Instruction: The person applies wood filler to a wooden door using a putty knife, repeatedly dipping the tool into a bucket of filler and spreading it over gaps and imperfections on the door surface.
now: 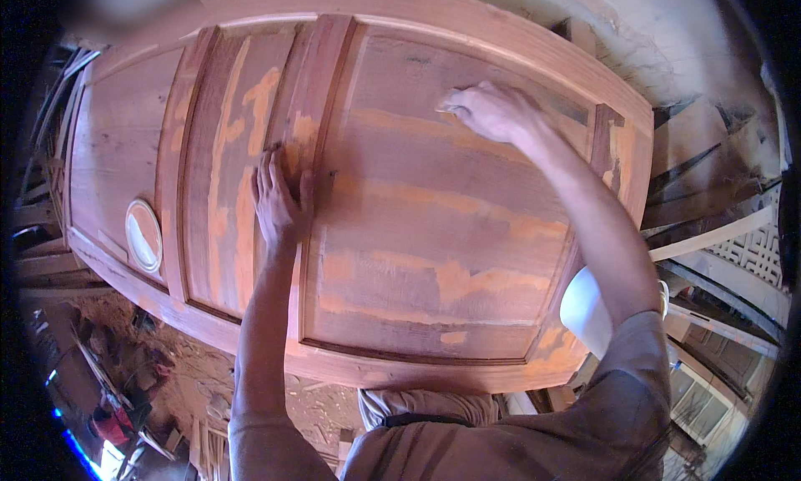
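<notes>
A large wooden panelled door point(434, 172) lies flat before me, with orange filler point(467, 201) smeared in bands over its panels. My right hand point(496, 112) is closed at the far part of the big right panel, above a filler band. A small, thin, light-coloured edge point(447, 108) shows at its fingertips, too small and blurred to name. My left hand point(278, 199) rests with its fingers stretched out on the upright rail point(321, 89) and moulding left of that panel.
A round white lid or dish point(143, 235) with orange filler in it sits at the door's left. A white container point(584, 310) stands at the right, partly behind my right arm. Wood scraps point(709, 147) lie at the right; shavings point(188, 381) cover the floor below.
</notes>
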Motion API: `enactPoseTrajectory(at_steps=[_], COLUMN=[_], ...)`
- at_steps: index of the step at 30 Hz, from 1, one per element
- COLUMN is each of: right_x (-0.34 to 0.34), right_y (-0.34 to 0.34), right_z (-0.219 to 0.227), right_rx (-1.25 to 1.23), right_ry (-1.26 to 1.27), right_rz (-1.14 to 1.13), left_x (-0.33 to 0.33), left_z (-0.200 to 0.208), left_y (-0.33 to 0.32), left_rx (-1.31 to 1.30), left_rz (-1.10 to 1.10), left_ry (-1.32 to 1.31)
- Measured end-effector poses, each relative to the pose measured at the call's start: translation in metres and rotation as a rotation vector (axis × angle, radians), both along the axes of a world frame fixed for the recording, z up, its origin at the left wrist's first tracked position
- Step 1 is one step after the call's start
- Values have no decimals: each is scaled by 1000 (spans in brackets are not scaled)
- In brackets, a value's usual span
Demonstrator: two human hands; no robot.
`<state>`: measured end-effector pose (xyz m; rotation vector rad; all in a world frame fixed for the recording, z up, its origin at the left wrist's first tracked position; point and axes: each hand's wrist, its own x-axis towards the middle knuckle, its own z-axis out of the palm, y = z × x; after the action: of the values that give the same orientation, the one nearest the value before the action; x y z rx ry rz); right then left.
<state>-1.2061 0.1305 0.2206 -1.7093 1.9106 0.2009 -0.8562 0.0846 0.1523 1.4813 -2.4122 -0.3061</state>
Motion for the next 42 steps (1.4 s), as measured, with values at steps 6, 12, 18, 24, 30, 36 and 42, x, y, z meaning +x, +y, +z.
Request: enactPoseTrajectory(at_steps=[6,12,18,24,30,36,42], right_x=[-36,-78,-117,2,38,37,23], right_y=[41,80,146,128,76,68,81], right_z=[5,23,9,-25,-49,-65,-53], right_rx=[-86,132,-147,-381,-531,-513,-467], right_ry=[7,88,-135,-283,-10,100,59], right_rz=[50,37,-310,-917,-791,-763,-796], left_x=[5,6,3,5,0,7,2], left_z=[-2,-8,-6,-10,1,-18,-9], left_y=[-6,-5,-1,-2,-2,-4,-3], left_rx=[-22,-39,16,-12,8,-59,-45], left_rz=[-24,-14,9,-15,-46,-42,-49], left_ry=[22,7,10,-9,21,-31,0])
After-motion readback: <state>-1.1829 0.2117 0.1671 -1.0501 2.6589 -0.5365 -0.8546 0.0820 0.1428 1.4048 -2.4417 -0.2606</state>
